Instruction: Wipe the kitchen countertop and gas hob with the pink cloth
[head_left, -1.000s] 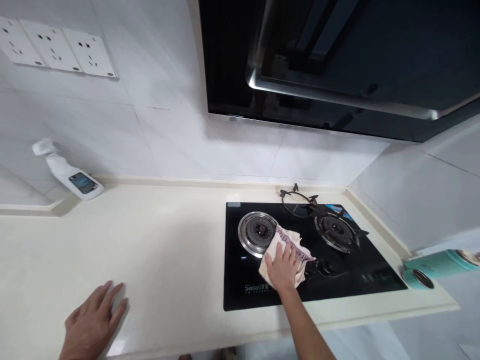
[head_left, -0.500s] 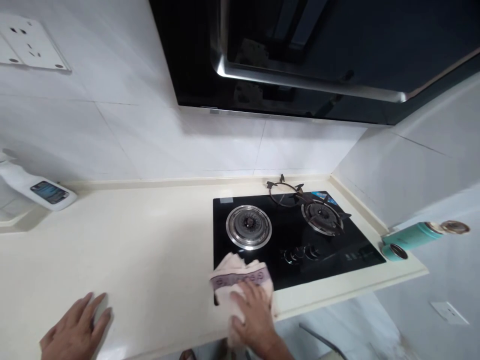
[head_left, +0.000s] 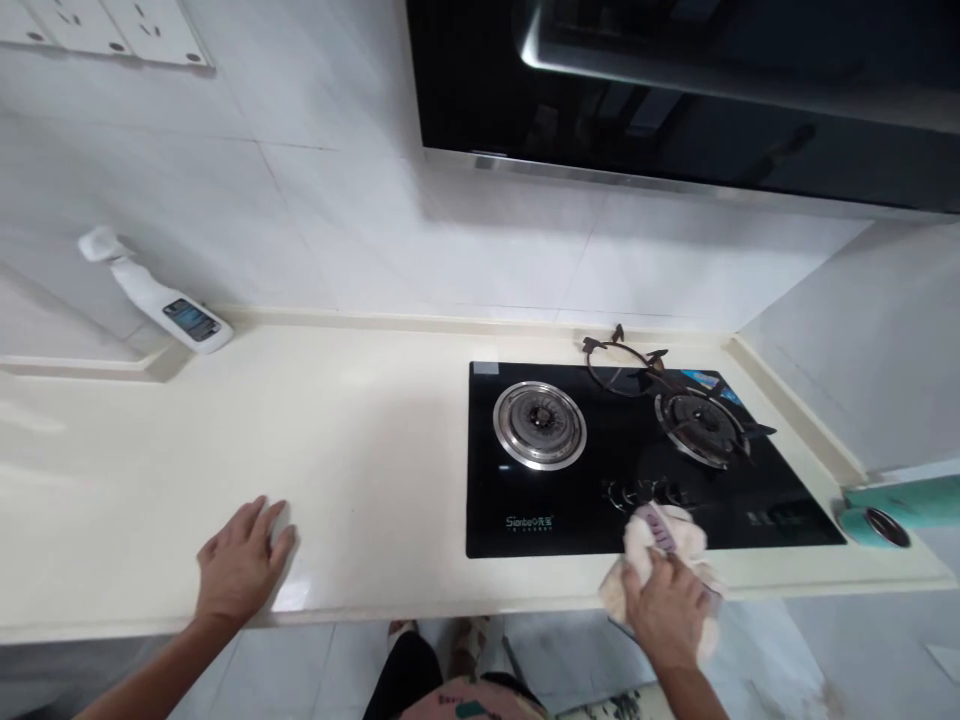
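Note:
My right hand (head_left: 667,610) presses a pale cloth (head_left: 660,532) with a purple stripe against the front edge of the black glass hob (head_left: 622,470), just below its knobs (head_left: 646,492). Its fingers are curled over the bunched cloth. My left hand (head_left: 238,560) lies flat on the cream countertop (head_left: 337,450) near the front edge, fingers spread, holding nothing. The left burner (head_left: 539,424) is bare steel; the right burner (head_left: 701,427) carries a pan support, and a second loose pan support (head_left: 619,358) leans behind it.
A white spray bottle (head_left: 161,302) lies in the back left corner by the wall. A teal flask and its cap (head_left: 874,525) sit at the counter's right end. A black range hood (head_left: 675,90) hangs above. Wall sockets (head_left: 161,28) are at upper left.
My right hand has slid the cloth from the hob's front left corner to its front right, below the knobs. My left hand stays flat on the counter. The camera view has shifted.

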